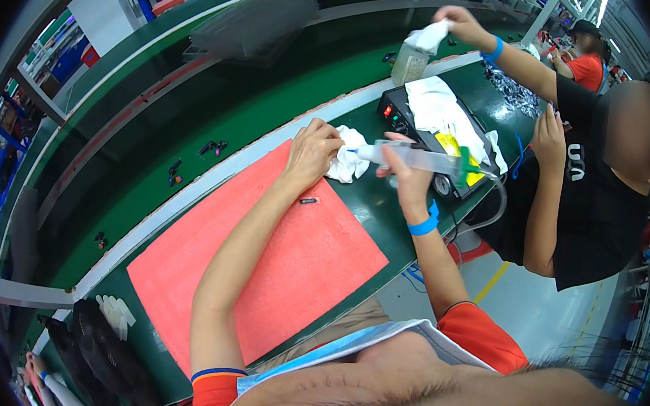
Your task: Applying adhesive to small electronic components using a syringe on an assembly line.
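My left hand [314, 153] has its fingers bent onto a crumpled white cloth [350, 166] at the far edge of the pink foam mat [258, 251]. Gripped in my right hand [409, 178] is a clear dispensing syringe [427, 160], lying almost level. Its blue needle end points left and meets the cloth beside my left fingers. A green cap [467, 167] closes its right end, where a clear tube [502, 196] runs off. On the mat below my left wrist rests a small dark part [308, 201]. My left fingertips are partly hidden in the cloth.
Behind the syringe stands a black control box [400, 116] with a white cloth [440, 104] over it. At right, a co-worker in black holds a white cloth over a clear bottle [410, 64]. Small dark parts [213, 148] dot the green conveyor [272, 104].
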`<move>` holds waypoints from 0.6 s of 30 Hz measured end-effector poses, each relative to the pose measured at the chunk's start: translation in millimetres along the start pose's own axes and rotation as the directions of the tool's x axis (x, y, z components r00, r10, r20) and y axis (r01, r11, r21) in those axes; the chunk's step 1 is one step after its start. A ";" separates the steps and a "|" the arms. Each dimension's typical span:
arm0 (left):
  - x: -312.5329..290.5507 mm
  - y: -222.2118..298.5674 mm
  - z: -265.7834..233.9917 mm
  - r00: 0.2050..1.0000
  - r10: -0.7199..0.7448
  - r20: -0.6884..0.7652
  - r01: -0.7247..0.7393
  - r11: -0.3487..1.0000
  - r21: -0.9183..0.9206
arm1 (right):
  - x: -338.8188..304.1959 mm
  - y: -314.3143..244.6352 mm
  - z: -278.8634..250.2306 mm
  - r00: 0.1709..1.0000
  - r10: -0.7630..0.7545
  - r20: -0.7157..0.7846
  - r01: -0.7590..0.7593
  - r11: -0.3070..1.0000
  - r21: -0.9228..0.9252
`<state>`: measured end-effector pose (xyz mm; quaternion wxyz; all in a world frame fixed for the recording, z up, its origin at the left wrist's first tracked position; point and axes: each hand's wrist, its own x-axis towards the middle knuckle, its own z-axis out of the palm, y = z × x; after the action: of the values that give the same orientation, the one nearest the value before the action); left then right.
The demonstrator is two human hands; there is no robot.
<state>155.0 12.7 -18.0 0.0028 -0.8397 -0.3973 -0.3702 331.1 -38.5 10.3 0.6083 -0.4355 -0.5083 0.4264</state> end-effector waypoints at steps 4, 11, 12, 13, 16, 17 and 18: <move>0.2 2.3 -3.4 0.992 -0.121 -0.041 0.122 0.992 0.010 | -0.8 -3.6 -7.1 0.995 -0.029 -0.092 0.032 0.999 0.032; 1.0 24.6 -9.4 0.916 -0.333 0.224 0.400 0.797 -0.453 | -1.2 7.0 -0.7 0.997 -0.013 0.076 0.017 0.998 -0.053; -1.3 20.3 -8.5 0.950 -0.253 0.182 0.308 0.845 -0.436 | -1.9 6.6 0.0 0.996 0.007 0.087 -0.005 1.000 -0.029; -1.8 17.5 -6.2 0.976 -0.168 0.141 0.213 0.884 -0.416 | -2.7 6.1 0.1 0.995 0.028 0.097 -0.027 1.000 -0.006; 1.1 13.9 6.4 0.989 -0.072 0.127 0.112 0.931 -0.347 | -3.7 4.4 -1.9 0.995 0.028 0.094 -0.029 1.000 0.004; 1.9 13.9 5.1 0.992 -0.032 0.125 0.069 0.950 -0.305 | -4.1 4.0 -0.4 0.996 0.016 0.090 -0.016 1.000 -0.002; 2.9 14.7 4.6 0.992 -0.034 0.120 0.069 0.951 -0.302 | -4.8 2.3 1.4 0.996 0.005 0.087 -0.005 1.000 -0.008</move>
<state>168.8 5.9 -15.3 -0.1595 -0.8390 -0.3565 -0.3788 329.0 -42.4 7.0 0.5829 -0.4204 -0.5348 0.4443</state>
